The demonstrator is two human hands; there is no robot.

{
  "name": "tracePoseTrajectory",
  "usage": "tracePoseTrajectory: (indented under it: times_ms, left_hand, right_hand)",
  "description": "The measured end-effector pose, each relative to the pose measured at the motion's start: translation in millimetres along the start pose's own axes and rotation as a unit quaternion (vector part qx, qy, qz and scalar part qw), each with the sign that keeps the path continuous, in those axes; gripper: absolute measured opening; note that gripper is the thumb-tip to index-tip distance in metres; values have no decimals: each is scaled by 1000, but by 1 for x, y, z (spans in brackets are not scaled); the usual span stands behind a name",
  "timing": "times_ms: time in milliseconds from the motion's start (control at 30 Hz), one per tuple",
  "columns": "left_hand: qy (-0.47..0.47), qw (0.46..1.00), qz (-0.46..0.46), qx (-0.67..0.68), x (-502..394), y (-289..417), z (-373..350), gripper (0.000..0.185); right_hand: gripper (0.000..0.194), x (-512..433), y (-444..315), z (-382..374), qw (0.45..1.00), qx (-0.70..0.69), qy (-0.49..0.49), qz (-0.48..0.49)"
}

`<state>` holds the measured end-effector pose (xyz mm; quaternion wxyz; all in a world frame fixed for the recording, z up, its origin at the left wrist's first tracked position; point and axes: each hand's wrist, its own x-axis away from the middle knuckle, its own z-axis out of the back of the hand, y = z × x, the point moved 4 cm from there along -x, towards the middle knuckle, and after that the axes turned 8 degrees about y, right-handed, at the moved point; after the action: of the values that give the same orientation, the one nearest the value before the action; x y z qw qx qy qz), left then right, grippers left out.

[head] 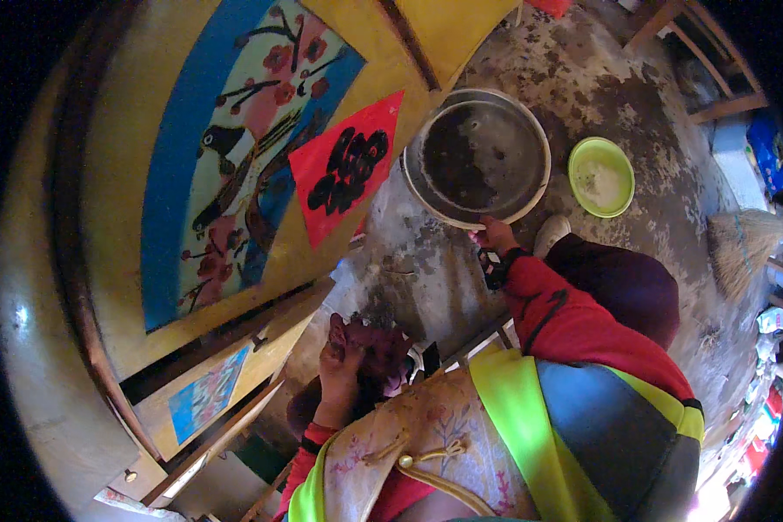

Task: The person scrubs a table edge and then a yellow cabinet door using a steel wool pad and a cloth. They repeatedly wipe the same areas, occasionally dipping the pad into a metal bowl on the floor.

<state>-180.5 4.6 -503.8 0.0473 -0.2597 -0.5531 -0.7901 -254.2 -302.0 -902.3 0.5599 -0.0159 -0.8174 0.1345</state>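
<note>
A large round basin [430,202] with a pale rim stands on the floor, holding dark, murky water with some foam. My right hand [499,236] grips its near rim, and a bit of something pink shows beside the fingers. Below and to the left, my left hand [340,365] is raised with curled fingers against a bunched dark red cloth [378,349], which it appears to hold. The far side of that cloth merges with the shadow near my lap. Right of the basin sits a smaller yellow-green basin [601,176] with cloudy, whitish contents.
A yellow painted cabinet [261,313] with bird-and-blossom panels and a red paper diamond [349,169] rises close on my left. A straw broom [744,248] lies at the right. Wooden furniture [724,107] stands at the upper right. The concrete floor [652,130] has dark, wet-looking patches.
</note>
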Motion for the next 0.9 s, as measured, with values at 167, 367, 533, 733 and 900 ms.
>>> tracePoseTrajectory:
  times_ms: [167,367,533,733,900]
  left_hand:
    - [-14,998,-16,-61,0,6,0,42]
    - [1,998,64,10,6,3,1,57]
    - [1,997,72,18,6,-5,6,67]
    - [0,998,58,-10,9,-8,9,65]
    - [-45,998,36,37,9,0,6,36]
  right_hand:
    - [22,-74,54,41,924,344,-27,164]
    - [27,-99,83,58,837,482,-89,244]
    - [34,-26,78,20,891,431,-102,98]
    - [35,22,110,-18,978,77,-125,-148]
    - [49,36,124,-15,962,37,-125,-239]
